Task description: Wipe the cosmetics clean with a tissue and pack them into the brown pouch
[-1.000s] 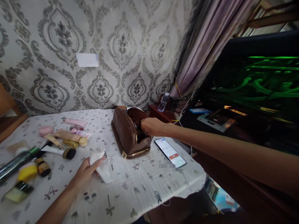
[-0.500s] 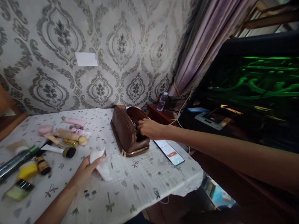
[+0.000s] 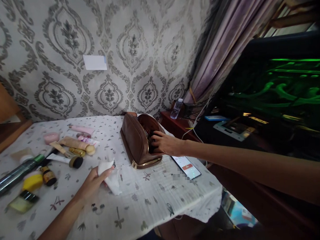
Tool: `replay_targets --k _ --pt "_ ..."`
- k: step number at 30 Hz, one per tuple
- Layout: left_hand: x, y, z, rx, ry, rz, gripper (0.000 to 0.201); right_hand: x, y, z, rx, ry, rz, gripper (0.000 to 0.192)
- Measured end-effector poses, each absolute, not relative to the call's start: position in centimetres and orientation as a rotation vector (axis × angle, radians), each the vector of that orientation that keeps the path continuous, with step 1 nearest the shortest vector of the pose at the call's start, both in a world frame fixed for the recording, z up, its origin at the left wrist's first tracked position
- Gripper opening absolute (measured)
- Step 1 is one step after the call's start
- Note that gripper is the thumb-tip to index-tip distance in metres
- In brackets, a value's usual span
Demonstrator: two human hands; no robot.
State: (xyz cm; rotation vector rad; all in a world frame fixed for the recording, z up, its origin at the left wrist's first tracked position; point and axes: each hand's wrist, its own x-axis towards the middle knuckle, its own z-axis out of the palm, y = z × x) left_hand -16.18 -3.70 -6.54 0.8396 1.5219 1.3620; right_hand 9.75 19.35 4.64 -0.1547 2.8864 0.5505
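Note:
My left hand (image 3: 99, 176) pinches a crumpled white tissue (image 3: 112, 179) just above the cloth-covered table. To its right stands a brown leather cosmetic bag (image 3: 136, 145), unzipped, with a gold zipper along its opening. My right hand (image 3: 167, 142) reaches into that opening from the right side. Its fingers are bent around something dark inside; the bag's wall and shadow keep me from making out what it is. A phone (image 3: 189, 168) with a lit screen lies under my right wrist, beside the bag.
Left on the table lie a pink jar (image 3: 51, 137), several cosmetic tubes (image 3: 74, 142), a green cylinder (image 3: 20, 174), a yellow item (image 3: 33, 181) and a black-capped bottle (image 3: 23, 201). Beyond the right edge are a water bottle (image 3: 176, 109), cables and a green-lit computer case (image 3: 292, 91).
The whole view has shifted slightly, moving things a little to the right. My right hand has shifted slightly at the bag's opening, and something dark shows at its fingers. My left hand keeps the tissue.

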Motion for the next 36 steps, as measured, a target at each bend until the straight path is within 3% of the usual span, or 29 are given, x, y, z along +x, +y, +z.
replay_targets --k 36 --pt "-16.3 -3.9 -6.5 0.858 1.550 1.320 0.049 10.0 18.7 6.0 -0.068 2.909 0.531 0.026"
